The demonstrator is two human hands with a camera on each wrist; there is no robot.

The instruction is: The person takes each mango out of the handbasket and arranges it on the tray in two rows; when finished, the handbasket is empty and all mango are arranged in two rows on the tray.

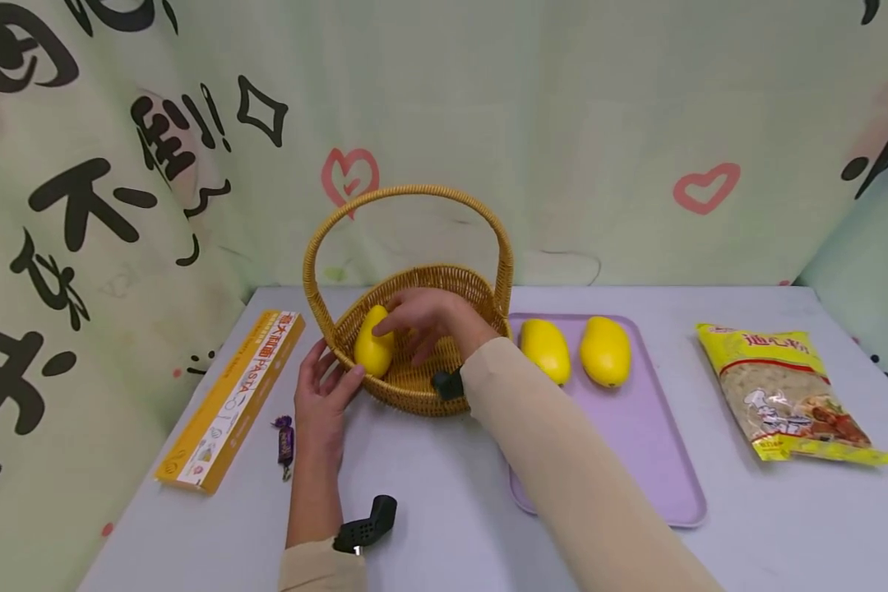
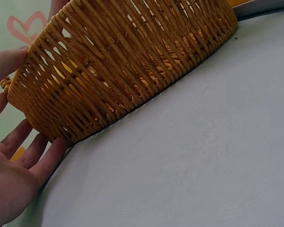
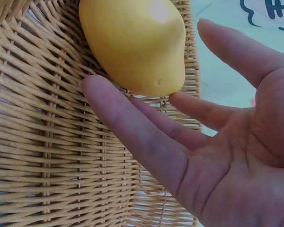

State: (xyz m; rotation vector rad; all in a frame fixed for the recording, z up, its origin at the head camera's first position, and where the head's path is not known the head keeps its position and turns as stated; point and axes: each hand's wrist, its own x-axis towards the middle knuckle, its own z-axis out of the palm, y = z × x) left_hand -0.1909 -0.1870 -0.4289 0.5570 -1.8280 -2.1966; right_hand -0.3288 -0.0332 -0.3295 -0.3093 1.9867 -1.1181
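A wicker basket [image 1: 422, 399] with a tall arched handle stands on the table. Inside, against its left wall, a yellow papaya [image 1: 373, 345] leans upright. My left hand [image 1: 321, 411] holds the basket's left end, thumb at the rim and fingers spread along the outer wall [image 2: 99, 71]. Reaching into the basket, my right hand [image 1: 432, 316] is beside that fruit. The right wrist view shows this hand [image 3: 227, 142] with extended, parted fingers close to the papaya's narrow end [image 3: 137, 42]; whether they touch is unclear. Two more papayas [image 1: 545, 351] [image 1: 605, 352] lie on a purple tray [image 1: 622, 444].
Left of the basket lie a long orange-and-white pasta box [image 1: 229, 403] and a small purple-wrapped candy [image 1: 285, 440]. A yellow-edged food bag [image 1: 792, 395] lies at the far right. Behind the table hangs a pale curtain [image 1: 599, 123] with printed hearts. My right sleeve crosses over the tray.
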